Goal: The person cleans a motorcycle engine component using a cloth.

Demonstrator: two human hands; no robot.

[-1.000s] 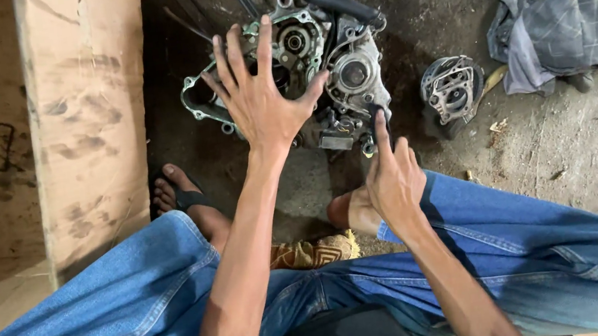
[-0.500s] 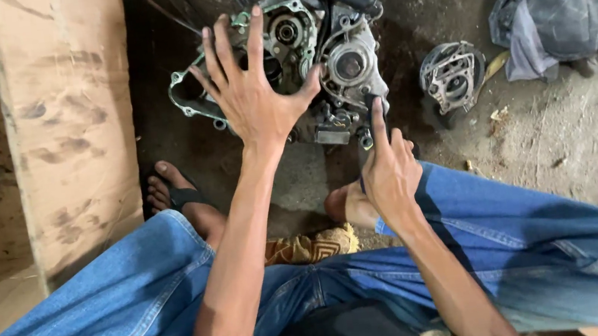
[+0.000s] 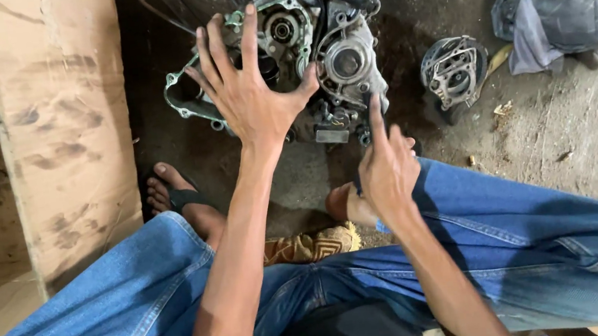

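A grimy metal engine case [image 3: 335, 59] lies on the dirt floor between my feet, its open side up with gears and a round housing showing. My left hand [image 3: 249, 95] hovers over its left half with fingers spread wide, holding nothing. My right hand [image 3: 386, 165] is near the case's lower right corner, index finger stretched out toward it and the other fingers curled. I cannot tell whether the fingertip touches the metal.
A separate round engine cover [image 3: 453, 75] lies to the right of the case. A crumpled grey cloth [image 3: 565, 2] sits at the far right. A stained cardboard sheet [image 3: 62, 127] stands at the left. My jeans-clad legs fill the foreground.
The view shifted slightly, so the case sits higher in frame. Both hands keep the same poses over the engine case.
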